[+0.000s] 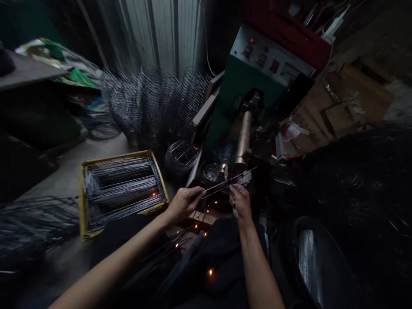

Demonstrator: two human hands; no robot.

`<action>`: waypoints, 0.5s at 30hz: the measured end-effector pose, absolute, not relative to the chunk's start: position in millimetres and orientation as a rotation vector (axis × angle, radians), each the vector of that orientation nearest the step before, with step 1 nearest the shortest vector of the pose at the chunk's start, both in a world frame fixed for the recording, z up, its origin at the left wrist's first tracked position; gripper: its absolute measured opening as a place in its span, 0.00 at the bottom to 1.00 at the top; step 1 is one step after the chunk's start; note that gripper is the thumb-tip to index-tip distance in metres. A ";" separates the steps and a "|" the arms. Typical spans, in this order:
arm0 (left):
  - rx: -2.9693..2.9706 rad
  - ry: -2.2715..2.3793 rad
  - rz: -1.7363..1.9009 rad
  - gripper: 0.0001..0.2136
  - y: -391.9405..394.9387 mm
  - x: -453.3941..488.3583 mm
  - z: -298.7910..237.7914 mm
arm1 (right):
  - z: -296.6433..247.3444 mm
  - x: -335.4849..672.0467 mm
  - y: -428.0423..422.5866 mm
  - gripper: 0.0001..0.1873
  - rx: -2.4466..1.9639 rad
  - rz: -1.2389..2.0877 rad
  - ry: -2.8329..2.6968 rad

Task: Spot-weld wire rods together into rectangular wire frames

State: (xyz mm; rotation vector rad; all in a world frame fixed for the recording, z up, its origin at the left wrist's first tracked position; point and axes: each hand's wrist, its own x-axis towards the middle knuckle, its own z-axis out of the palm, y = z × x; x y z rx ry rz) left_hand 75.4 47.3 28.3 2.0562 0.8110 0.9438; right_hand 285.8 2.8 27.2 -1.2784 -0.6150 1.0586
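Holding wire [215, 186], the left hand [187, 197] sits beyond yellow crate's edge [161, 177].

1. Upper middle of the frame: a pale grey, ribbed metal wall panel [161, 34] with dark vertical stripes.
2. Upper left: a flat grey tabletop [28, 71], with crumpled white-and-green plastic sacking [79, 77] beside it.
3. Middle left: a bare, dull grey floor [66, 165].
4. Upper right: flattened brown cardboard boxes [313, 116].
5. Light is dim; deep shadow covers the lower right.
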 end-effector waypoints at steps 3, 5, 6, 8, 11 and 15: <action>2.076 0.779 0.954 0.14 56.7 81.5 29.9 | 27.1 291.7 4.1 0.20 -1.264 1.061 -0.604; 2.096 0.764 0.958 0.15 62.6 84.4 31.1 | 27.7 293.9 5.7 0.21 -1.258 1.060 -0.609; 2.108 0.759 0.960 0.15 65.4 85.4 31.4 | 27.9 294.6 6.8 0.21 -1.256 1.057 -0.614; 2.134 0.746 0.969 0.15 70.2 86.2 31.2 | 27.8 295.3 9.5 0.20 -1.260 1.050 -0.616; 2.158 0.738 0.937 0.15 75.1 85.0 30.0 | 27.6 296.5 12.3 0.20 -1.256 1.068 -0.601; 2.132 0.732 0.860 0.15 82.3 82.4 29.6 | 27.8 297.9 -2.2 0.20 -1.277 1.114 -0.605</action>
